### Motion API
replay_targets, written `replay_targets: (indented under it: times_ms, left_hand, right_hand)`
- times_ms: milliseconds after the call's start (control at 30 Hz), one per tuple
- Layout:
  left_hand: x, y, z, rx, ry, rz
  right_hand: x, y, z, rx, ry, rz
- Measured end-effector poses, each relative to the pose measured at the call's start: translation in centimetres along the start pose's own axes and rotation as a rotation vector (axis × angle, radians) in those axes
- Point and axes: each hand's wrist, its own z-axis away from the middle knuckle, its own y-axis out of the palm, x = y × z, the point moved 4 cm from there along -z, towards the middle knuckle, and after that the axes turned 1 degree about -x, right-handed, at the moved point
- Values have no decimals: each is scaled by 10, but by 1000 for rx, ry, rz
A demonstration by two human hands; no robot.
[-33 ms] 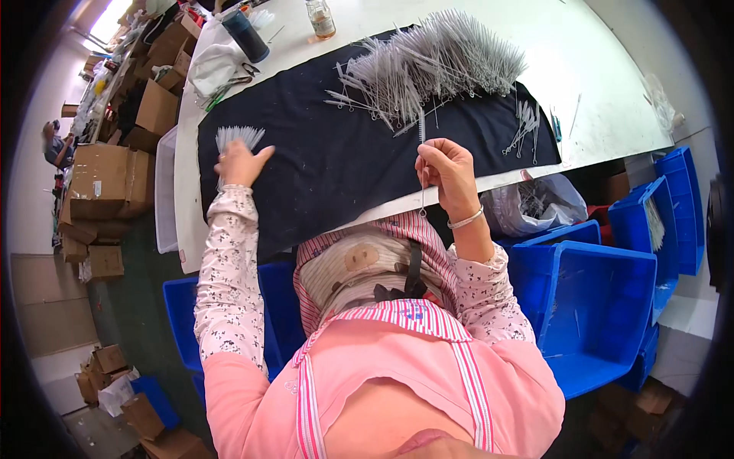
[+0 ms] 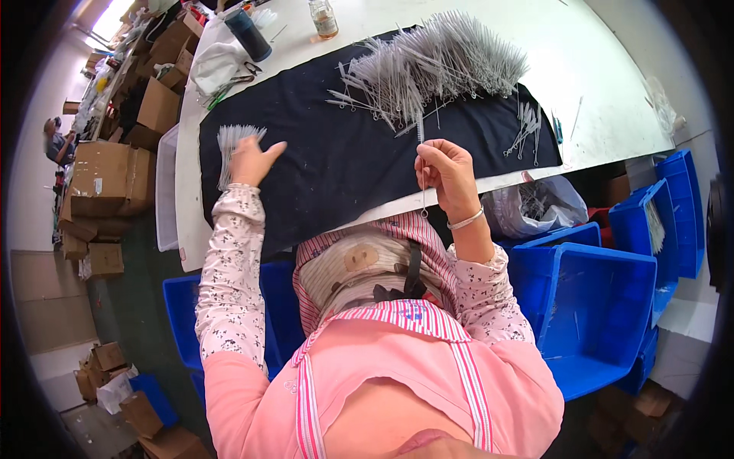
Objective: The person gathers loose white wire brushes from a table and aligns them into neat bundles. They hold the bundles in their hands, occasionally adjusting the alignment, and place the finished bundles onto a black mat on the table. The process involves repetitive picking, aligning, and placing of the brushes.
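Observation:
Between the thumb and fingers of my right hand (image 2: 447,170) is one thin tube brush (image 2: 420,128), upright, with its bristles above the fingers and its wire loop hanging below. My left hand (image 2: 254,161) is open, thumb spread out, over the right side of a small, neat bundle of brushes (image 2: 228,144); its fingertips are partly hidden. A large heap of similar grey-white brushes (image 2: 440,61) lies at the far side of the black cloth (image 2: 321,164). Several more brushes (image 2: 524,131) lie loosely at the cloth's right end.
On the white table (image 2: 589,69) stand a dark cylinder (image 2: 247,34) and a glass jar (image 2: 323,21), with pliers (image 2: 246,75) nearby. Blue bins (image 2: 596,306) and a plastic bag (image 2: 539,206) are at the right. Cardboard boxes (image 2: 107,183) fill the left, where another person (image 2: 57,144) is seen.
My left hand has shifted slightly right, uncovering more of the small bundle. My right hand holds the brush in nearly the same place.

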Motion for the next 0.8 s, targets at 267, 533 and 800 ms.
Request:
replay_targets:
  times_ms: [267,533,800]
  left_hand:
    - [-135,-25,131,990,-218,1549]
    - [-110,-6,161,921,-505,1997]
    - [-89,-17,155,865,-595,2047]
  right_hand:
    - [-34,49,5,34,78,108]
    - [-77,81,-3,95,238,271]
    - [-86,106,-10,152,240,309]
